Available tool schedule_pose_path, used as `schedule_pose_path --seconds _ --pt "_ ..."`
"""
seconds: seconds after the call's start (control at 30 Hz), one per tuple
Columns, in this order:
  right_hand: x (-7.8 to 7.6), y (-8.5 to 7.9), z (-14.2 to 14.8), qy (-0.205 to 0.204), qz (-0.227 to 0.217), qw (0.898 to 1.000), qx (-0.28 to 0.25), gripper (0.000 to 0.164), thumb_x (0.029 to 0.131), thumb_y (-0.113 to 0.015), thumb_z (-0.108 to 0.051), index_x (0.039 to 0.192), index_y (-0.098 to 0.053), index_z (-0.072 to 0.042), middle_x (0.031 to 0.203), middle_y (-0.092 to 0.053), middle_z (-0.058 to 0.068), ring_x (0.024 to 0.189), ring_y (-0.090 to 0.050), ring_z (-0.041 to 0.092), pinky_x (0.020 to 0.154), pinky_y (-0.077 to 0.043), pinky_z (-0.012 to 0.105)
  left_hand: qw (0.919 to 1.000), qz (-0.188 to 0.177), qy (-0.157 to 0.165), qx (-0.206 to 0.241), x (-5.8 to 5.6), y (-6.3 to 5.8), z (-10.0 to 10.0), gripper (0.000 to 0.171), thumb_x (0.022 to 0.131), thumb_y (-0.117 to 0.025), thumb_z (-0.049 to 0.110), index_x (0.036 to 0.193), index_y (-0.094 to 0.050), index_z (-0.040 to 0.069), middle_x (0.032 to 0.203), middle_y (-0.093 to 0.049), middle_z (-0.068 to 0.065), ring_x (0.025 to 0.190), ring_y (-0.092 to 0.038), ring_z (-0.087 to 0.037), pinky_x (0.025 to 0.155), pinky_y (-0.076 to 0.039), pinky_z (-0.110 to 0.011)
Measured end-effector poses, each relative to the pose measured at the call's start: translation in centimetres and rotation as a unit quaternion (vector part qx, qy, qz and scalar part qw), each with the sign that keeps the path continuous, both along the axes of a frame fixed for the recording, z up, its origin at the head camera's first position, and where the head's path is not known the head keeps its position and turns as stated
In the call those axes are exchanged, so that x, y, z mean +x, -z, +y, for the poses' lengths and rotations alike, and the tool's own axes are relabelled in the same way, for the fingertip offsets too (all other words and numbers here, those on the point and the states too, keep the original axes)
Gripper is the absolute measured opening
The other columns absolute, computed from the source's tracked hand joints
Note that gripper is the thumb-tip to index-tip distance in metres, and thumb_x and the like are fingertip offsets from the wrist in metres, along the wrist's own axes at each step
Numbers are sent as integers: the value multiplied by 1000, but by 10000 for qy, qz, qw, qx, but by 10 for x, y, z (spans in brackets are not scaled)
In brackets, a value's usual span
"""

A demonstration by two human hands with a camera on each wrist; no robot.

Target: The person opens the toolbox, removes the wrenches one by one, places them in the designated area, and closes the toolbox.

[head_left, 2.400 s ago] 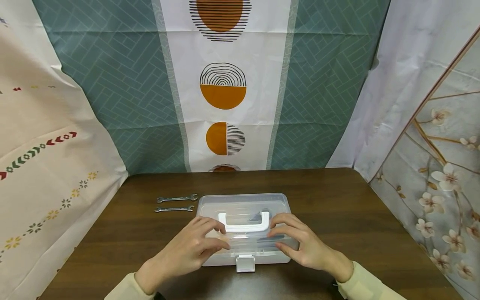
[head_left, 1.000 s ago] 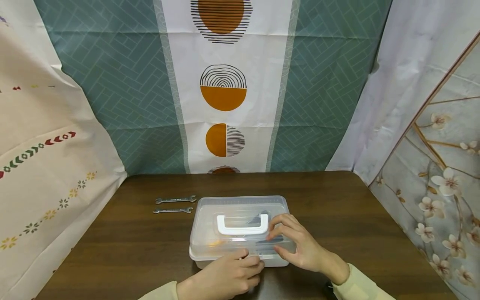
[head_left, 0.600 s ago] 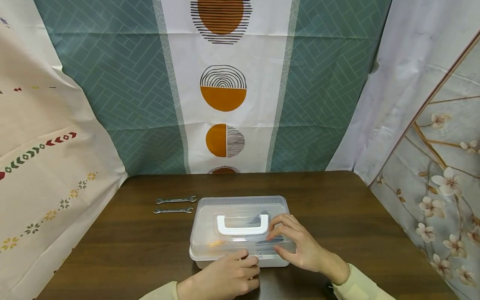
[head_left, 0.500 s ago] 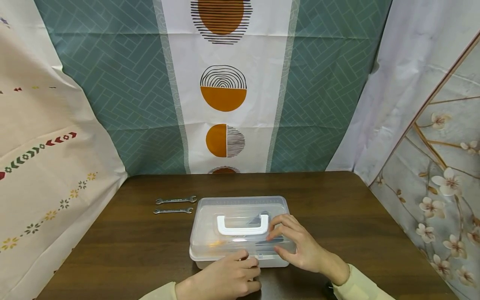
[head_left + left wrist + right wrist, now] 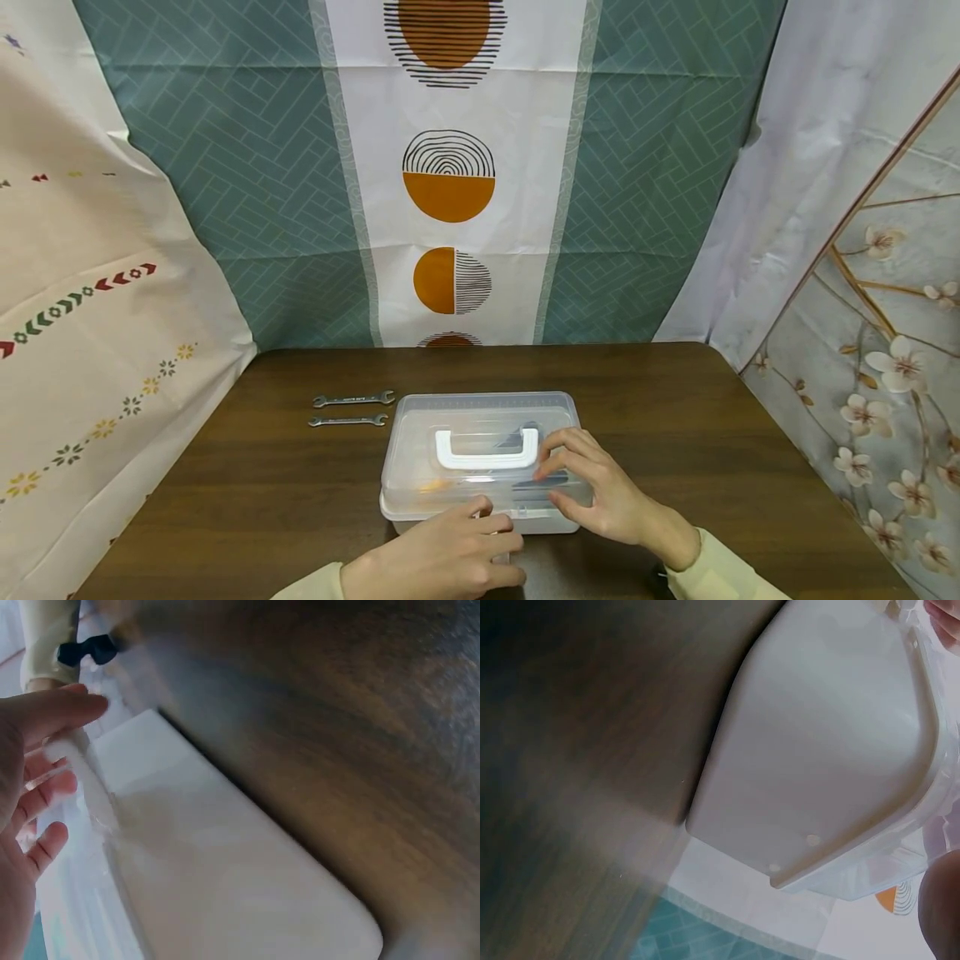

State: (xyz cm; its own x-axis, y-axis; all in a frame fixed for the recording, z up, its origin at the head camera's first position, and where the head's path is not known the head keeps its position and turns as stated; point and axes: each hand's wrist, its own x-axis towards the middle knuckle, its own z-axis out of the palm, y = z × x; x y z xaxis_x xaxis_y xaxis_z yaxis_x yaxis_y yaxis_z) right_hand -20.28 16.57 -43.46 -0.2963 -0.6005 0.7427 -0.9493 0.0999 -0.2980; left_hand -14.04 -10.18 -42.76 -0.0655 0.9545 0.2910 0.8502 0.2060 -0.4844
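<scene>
A clear plastic toolbox (image 5: 408, 467) with a white carry handle (image 5: 487, 460) sits on the table, lid down. My left hand (image 5: 442, 550) is at the middle of its front edge, fingers bent around the front latch. In the left wrist view the white latch (image 5: 94, 787) stands out from the box front between my thumb (image 5: 64, 712) and fingers. My right hand (image 5: 603, 487) rests at the lid's right front part, fingers curved and spread, thumb apart from them. Orange and dark blue shapes show blurred through the lid.
Two open-end wrenches lie side by side left of the box, an upper wrench (image 5: 354, 399) and a lower wrench (image 5: 348, 421). The brown wooden table (image 5: 255, 483) ends at hanging cloths behind and at both sides. A patterned green and white cloth (image 5: 277, 208) hangs at the back.
My left hand has moved from the lid's left side to the front latch, and lately shifted slightly there. My right hand has stayed almost still on the lid.
</scene>
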Motion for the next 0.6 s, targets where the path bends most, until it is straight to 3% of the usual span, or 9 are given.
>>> schedule_pose_path --seconds 0.17,0.3,0.43,0.6 --pt "1 0 0 17 2 10000 13 44 76 -77 5 114 -68 -16 120 -60 3 111 -53 20 97 -41 35 9994 -112 -10 335 0 -10 -4 16 96 -71 28 110 -73 33 104 -64 14 97 -58 -5 86 -46 -23" --pt "1 0 0 16 18 10000 5 44 76 -77 4 114 -68 -16 120 -60 4 111 -53 20 98 -41 35 9970 -93 -74 764 -3 -15 -8 22 100 -61 18 115 -73 28 107 -65 11 98 -59 -9 85 -48 -25" --pt "1 -1 0 22 22 10000 1 44 75 -77 5 114 -68 -16 119 -60 4 111 -53 19 98 -41 35 9951 170 -209 956 -4 -16 -12 29 106 -48 17 117 -73 25 115 -65 8 103 -59 -10 89 -49 -27" --pt "0 -1 0 20 40 10000 -11 43 75 -77 4 113 -68 -15 119 -60 4 111 -54 20 99 -41 35 9939 570 -380 869 -4 -15 -14 37 111 -40 13 117 -75 21 119 -66 4 107 -61 -12 94 -50 -28"
